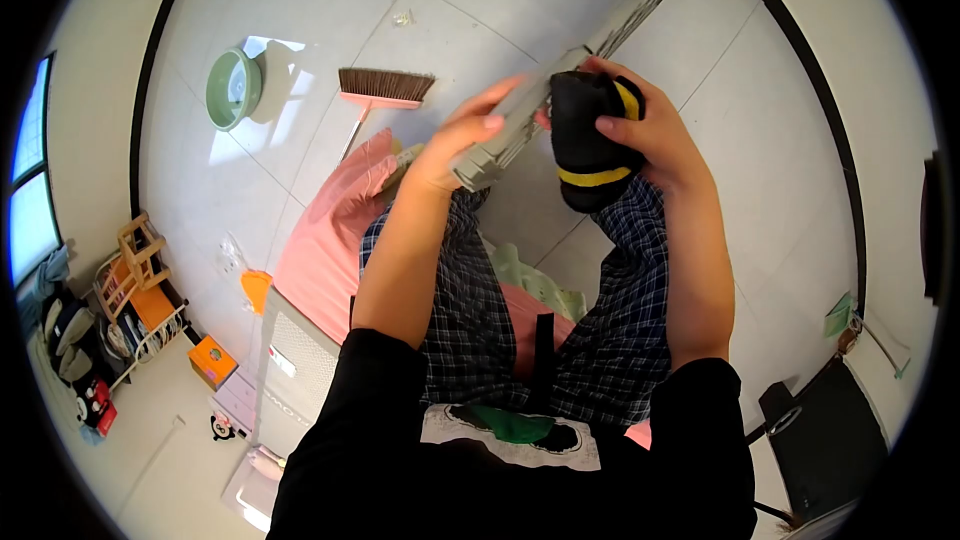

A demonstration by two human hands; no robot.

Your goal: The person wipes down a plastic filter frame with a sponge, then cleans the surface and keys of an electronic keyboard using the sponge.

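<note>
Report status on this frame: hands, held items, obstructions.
Left hand gripping long grey piece. Right hand gripping black-and-yellow item beside it; contact between the two unclear. Broom on floor, clear of both hands.

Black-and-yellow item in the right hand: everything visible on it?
The black-and-yellow item is mostly black and looks soft, like fabric, with a rounded end toward the wearer. One yellow band crosses near that end; another yellow strip curves along the upper right side, partly covered by the right hand, which grips it, thumb on top. It is held off the floor, right beside the long grey piece; whether they touch is unclear.
</note>
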